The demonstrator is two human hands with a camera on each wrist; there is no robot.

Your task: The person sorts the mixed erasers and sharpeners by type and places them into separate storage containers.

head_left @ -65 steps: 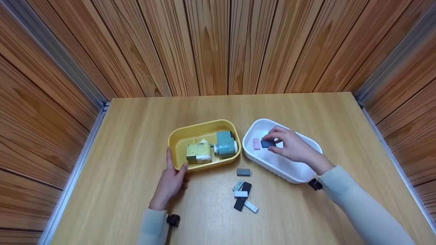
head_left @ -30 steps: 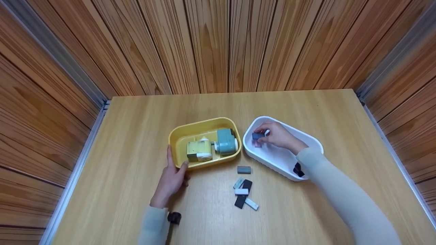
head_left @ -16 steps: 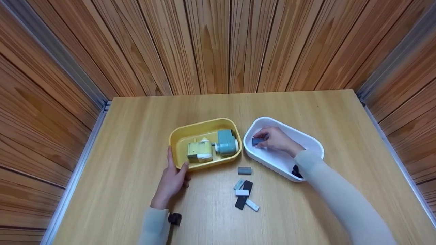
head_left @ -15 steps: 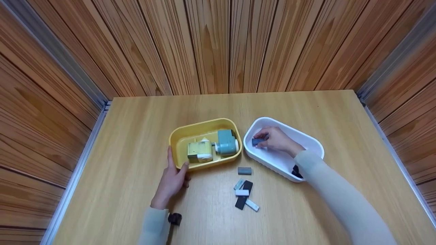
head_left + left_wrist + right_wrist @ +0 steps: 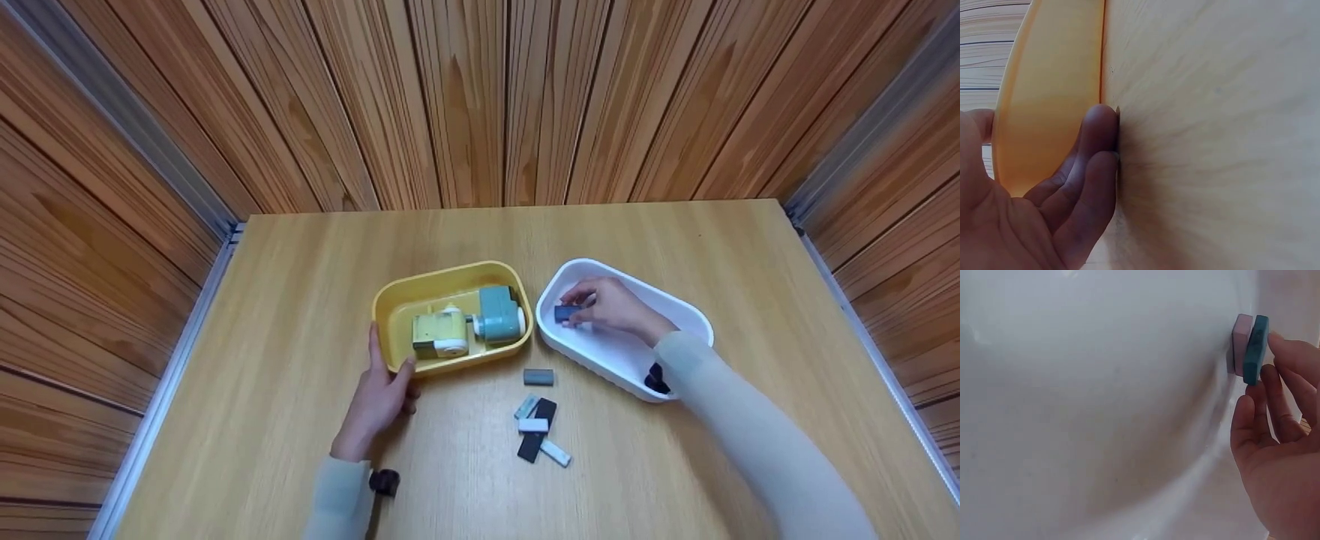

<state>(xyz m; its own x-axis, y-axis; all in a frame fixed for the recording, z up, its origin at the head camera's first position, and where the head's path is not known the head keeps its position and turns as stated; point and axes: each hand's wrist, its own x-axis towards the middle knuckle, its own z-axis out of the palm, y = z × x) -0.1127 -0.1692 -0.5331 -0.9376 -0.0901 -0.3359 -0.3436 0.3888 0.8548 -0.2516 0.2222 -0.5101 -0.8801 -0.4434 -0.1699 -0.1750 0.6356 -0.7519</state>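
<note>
In the head view, my left hand (image 5: 379, 401) holds the near left corner of a yellow bin (image 5: 401, 295). The left wrist view shows its fingers low against the bin's outer wall (image 5: 1053, 84). Inside lie a pale yellow crank pencil sharpener (image 5: 439, 330) and a teal one (image 5: 496, 311). My right hand (image 5: 615, 304) is inside a white bin (image 5: 675, 315), pinching a dark blue eraser (image 5: 565, 313) near the left end. The right wrist view has this eraser (image 5: 1256, 351) beside a pink eraser (image 5: 1242, 343), which is covered in the head view.
A grey eraser (image 5: 538, 377) lies in front of the bins. Nearer, a black block (image 5: 531, 448), a white eraser (image 5: 533, 425), a pale blue eraser (image 5: 526, 406) and another whitish one (image 5: 556, 453) lie clustered on the table (image 5: 300, 300). Wood-panelled walls (image 5: 465, 105) surround it.
My right hand has moved left within the white bin and set the dark blue eraser down over where the pink one showed. In the last half second it barely shifts. My left hand stays put.
</note>
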